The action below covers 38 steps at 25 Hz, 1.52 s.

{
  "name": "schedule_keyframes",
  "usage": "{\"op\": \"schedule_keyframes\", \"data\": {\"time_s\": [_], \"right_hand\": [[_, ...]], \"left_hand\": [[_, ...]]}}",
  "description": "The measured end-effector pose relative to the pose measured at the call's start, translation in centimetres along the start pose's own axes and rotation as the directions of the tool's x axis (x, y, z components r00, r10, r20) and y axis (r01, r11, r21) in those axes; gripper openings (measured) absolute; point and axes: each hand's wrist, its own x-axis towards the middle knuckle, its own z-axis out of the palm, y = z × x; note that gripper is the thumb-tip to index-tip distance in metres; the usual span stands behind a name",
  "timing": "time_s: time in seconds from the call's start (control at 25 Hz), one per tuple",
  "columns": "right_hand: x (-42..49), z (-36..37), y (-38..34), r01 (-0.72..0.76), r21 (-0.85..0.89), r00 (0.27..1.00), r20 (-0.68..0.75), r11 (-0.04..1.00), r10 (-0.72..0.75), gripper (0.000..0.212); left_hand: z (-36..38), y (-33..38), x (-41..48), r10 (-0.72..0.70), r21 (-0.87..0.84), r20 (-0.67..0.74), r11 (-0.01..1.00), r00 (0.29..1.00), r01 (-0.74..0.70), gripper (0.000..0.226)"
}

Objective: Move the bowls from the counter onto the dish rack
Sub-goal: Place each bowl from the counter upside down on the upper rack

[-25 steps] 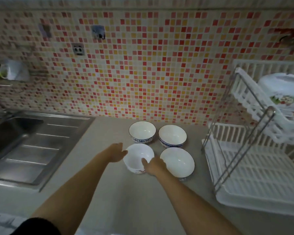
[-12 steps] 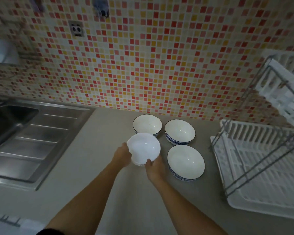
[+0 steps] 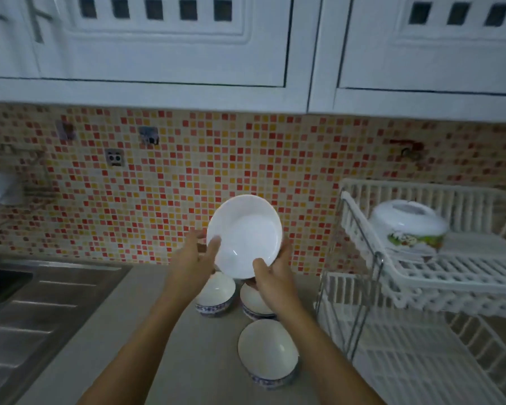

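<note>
A plain white bowl (image 3: 246, 235) is held up in the air in front of the tiled wall, tilted so its inside faces me. My left hand (image 3: 195, 260) grips its left rim and my right hand (image 3: 272, 273) grips its lower right rim. Three white bowls with blue patterned bases stay on the counter below: one at the left (image 3: 216, 293), one behind my right wrist (image 3: 253, 301), one nearer me (image 3: 268, 350). The white two-tier dish rack (image 3: 421, 290) stands to the right.
An upside-down white bowl with a green print (image 3: 409, 226) sits on the rack's upper tier. A steel sink and drainboard (image 3: 35, 305) lie at the left. White wall cupboards (image 3: 187, 54) hang overhead. The grey counter (image 3: 187, 361) runs between sink and rack.
Both hands have lifted the white bowl off the counter to about chest height and tilted it toward me. The camera has tipped upward, bringing the cupboards into view.
</note>
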Motion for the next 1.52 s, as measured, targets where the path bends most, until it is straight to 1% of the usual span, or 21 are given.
{"op": "schedule_keyframes", "data": {"time_s": [0.08,0.16,0.28,0.36,0.44,0.56,0.6,0.64,0.68,0.72,0.76,0.8,0.84,0.88,0.92,0.96,1.08,1.2,1.28,1.4,1.52], "right_hand": [[-0.8,-4.8,-3.9,0.196,-0.184,0.978,0.113,0.963,-0.178,0.064],[-2.0,-9.1,-7.8,0.336,-0.300,0.940,0.163,0.893,-0.299,0.069],[-3.0,-15.7,-12.1,0.419,-0.533,0.903,0.164,0.735,-0.396,0.092],[-3.6,-19.9,-14.6,0.451,-0.686,0.877,0.222,0.571,-0.426,0.098],[-3.9,-23.0,-16.2,0.452,-0.823,0.852,0.284,0.344,-0.441,0.098],[-3.8,-26.8,-16.8,0.457,-0.889,0.774,0.399,-0.003,-0.492,0.094],[-3.6,-28.0,-16.7,0.440,-0.894,0.760,0.422,-0.087,-0.495,0.094],[-3.3,-29.3,-16.6,0.429,-0.894,0.759,0.434,-0.129,-0.485,0.095],[-2.9,-30.7,-16.3,0.438,-0.892,0.770,0.438,-0.116,-0.464,0.098],[-2.5,-32.2,-15.9,0.466,-0.884,0.794,0.430,-0.024,-0.430,0.103],[-2.2,-33.4,-15.3,0.497,-0.854,0.825,0.411,0.152,-0.388,0.108],[-1.9,-34.4,-14.4,0.495,-0.785,0.857,0.370,0.372,-0.359,0.110],[-1.7,-35.4,-13.1,0.454,-0.685,0.889,0.308,0.570,-0.338,0.110],[-1.4,-36.2,-11.8,0.391,-0.590,0.920,0.241,0.707,-0.308,0.109],[-1.2,-36.7,-10.6,0.332,-0.524,0.943,0.193,0.784,-0.271,0.107],[-1.1,-37.2,-9.5,0.298,-0.492,0.954,0.181,0.818,-0.239,0.106],[-0.7,-38.4,-7.4,0.290,-0.560,0.955,0.226,0.776,-0.194,0.103],[-0.2,-38.8,-6.5,0.255,-0.707,0.966,0.214,0.660,-0.144,0.113],[0.0,-38.5,-6.4,0.271,-0.763,0.962,0.234,0.586,-0.141,0.116],[0.4,-38.0,-6.4,0.305,-0.821,0.952,0.251,0.483,-0.174,0.113],[0.6,-37.6,-6.1,0.312,-0.845,0.949,0.253,0.435,-0.189,0.111]], "left_hand": [[-0.7,4.6,0.1,0.183,-0.114,-0.012,0.977,0.983,-0.183,0.046],[-0.6,9.0,0.0,0.351,-0.229,0.056,0.916,0.935,-0.330,0.048],[0.9,14.3,-1.2,0.482,-0.312,0.190,0.856,0.855,-0.413,0.042],[2.0,16.6,-1.8,0.525,-0.368,0.261,0.830,0.810,-0.419,0.049],[2.9,18.0,-2.0,0.546,-0.412,0.337,0.818,0.767,-0.402,0.056],[5.5,21.1,-2.6,0.577,-0.402,0.450,0.812,0.682,-0.422,0.057],[6.4,22.1,-2.9,0.593,-0.399,0.472,0.803,0.652,-0.442,0.056],[7.4,23.0,-3.1,0.605,-0.401,0.476,0.795,0.638,-0.455,0.057],[8.4,23.7,-3.1,0.615,-0.400,0.456,0.788,0.644,-0.468,0.059],[9.5,24.2,-2.9,0.615,-0.381,0.422,0.787,0.666,-0.485,0.063],[10.5,24.5,-2.8,0.604,-0.345,0.392,0.795,0.693,-0.498,0.067],[11.5,24.6,-2.8,0.583,-0.306,0.382,0.812,0.717,-0.498,0.070],[12.8,24.7,-3.0,0.564,-0.268,0.392,0.826,0.726,-0.497,0.071],[14.1,24.5,-3.4,0.552,-0.217,0.413,0.832,0.724,-0.510,0.073],[15.3,24.3,-3.8,0.546,-0.155,0.432,0.829,0.718,-0.537,0.075],[16.4,24.2,-4.3,0.537,-0.077,0.447,0.820,0.716,-0.567,0.077],[18.8,24.1,-5.2,0.517,0.103,0.483,0.768,0.707,-0.632,0.084],[20.3,24.1,-5.5,0.464,0.227,0.522,0.734,0.716,-0.641,0.115],[20.9,24.2,-6.0,0.425,0.285,0.527,0.727,0.736,-0.624,0.127],[21.5,24.4,-6.3,0.388,0.364,0.500,0.717,0.774,-0.594,0.129],[21.9,24.2,-6.1,0.358,0.407,0.489,0.713,0.796,-0.571,0.122]]}}
